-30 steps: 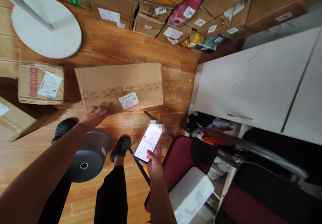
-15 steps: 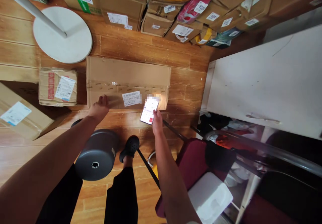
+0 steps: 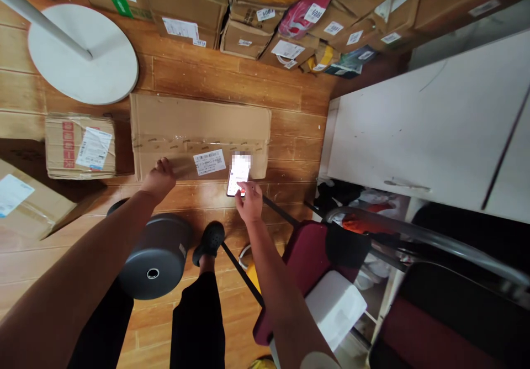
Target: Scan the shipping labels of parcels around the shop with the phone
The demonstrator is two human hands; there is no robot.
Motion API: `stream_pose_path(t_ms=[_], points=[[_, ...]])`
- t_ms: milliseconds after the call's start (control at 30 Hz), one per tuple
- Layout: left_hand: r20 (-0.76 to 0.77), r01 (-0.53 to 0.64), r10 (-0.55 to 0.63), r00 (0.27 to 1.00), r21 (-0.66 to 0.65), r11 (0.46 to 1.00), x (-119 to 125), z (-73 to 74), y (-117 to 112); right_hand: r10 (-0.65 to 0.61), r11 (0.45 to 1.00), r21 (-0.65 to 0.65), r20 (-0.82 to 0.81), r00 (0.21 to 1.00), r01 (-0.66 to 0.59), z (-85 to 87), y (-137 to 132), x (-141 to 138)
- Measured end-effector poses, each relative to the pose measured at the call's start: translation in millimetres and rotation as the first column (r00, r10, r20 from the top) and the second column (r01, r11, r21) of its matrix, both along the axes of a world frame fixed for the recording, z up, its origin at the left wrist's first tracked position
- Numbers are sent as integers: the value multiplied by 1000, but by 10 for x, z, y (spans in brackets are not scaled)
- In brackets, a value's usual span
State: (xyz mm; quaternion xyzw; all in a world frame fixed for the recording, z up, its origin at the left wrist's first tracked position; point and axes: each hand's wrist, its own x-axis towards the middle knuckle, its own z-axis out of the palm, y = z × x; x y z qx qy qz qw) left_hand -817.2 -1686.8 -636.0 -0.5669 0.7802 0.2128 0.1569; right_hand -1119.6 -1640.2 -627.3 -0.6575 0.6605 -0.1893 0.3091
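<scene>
A long cardboard box (image 3: 199,120) rests on the wooden floor in front of me, with brown tape along it and a white printed label (image 3: 209,162) on its near part. My left hand (image 3: 159,181) is closed over the box's near edge, left of the label, with its fingers curled onto the cardboard. My right hand (image 3: 250,200) grips a smartphone (image 3: 237,178) with a bright, lit screen by its lower end, thumb and fingers over the screen. The phone is above the box's near right edge, just right of the label. Its upper part is blurred.
Stacked, numbered parcels (image 3: 244,37) line the far side. At left are a white round stand base (image 3: 83,70), a smaller box (image 3: 58,148) and another carton (image 3: 37,214). A dark grey stool (image 3: 153,258) stands near my legs. A maroon chair (image 3: 306,253) and white cabinet (image 3: 406,131) are at right.
My right hand has shifted its hold on the phone from the right side to the lower end, with fingers over the screen. My left hand stays on the box; the view has shifted slightly.
</scene>
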Motion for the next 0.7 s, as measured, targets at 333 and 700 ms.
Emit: stream_pose_path(t_ms=[333,700], points=[[112,1,-19,994,158,988,-88,197,-99,152,983,-75,-188,970,-168,-77,93,-60],[145,63,-81,986,123,990,-88,178,-72,217,969,-81,-167,962,-232,-91,128,-3]])
